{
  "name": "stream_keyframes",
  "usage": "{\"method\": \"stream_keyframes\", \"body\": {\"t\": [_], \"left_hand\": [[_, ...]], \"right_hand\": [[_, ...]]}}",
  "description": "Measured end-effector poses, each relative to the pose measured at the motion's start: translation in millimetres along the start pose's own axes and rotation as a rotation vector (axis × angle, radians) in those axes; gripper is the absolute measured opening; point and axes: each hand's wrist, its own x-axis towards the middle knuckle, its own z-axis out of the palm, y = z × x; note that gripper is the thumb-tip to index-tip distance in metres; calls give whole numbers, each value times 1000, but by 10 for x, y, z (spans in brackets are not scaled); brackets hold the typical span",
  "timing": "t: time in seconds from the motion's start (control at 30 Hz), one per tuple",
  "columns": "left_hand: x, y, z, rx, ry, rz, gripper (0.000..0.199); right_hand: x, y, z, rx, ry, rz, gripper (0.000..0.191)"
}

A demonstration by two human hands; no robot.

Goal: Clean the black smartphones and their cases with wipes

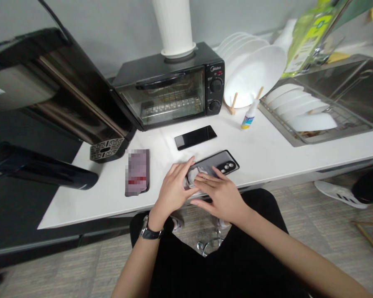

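A phone with a grey back and dark rim lies back side up on the white counter, its camera lenses towards the right. My left hand grips its left end, fingers along the far edge and thumb on the near side. A crumpled white wipe sits on the phone's back. The fingers of my right hand press that wipe down, partly hiding it. Beyond them lies a second phone, dark screen up. To the left is a purplish phone-shaped item, partly blurred out.
A black toaster oven stands behind, bearing a white pot. A small spray bottle is near white plates. At right is a sink with bowls. A dark bottle and drink machine stand left.
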Motion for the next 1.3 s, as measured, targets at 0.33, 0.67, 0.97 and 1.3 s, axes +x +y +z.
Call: {"method": "stream_keyframes", "body": {"t": [0.33,0.67,0.97,1.3], "left_hand": [[52,43,26,-15,2,24,95],[13,36,21,29,22,-6,93],[44,76,47,2,29,1,96],[9,27,38,26,42,-9,95]], "right_hand": [[-172,474,-281,-332,68,213,66],[-64,76,-92,-73,11,14,53],[-154,567,-311,-352,85,186,63],[13,16,10,-34,-18,-19,72]]}}
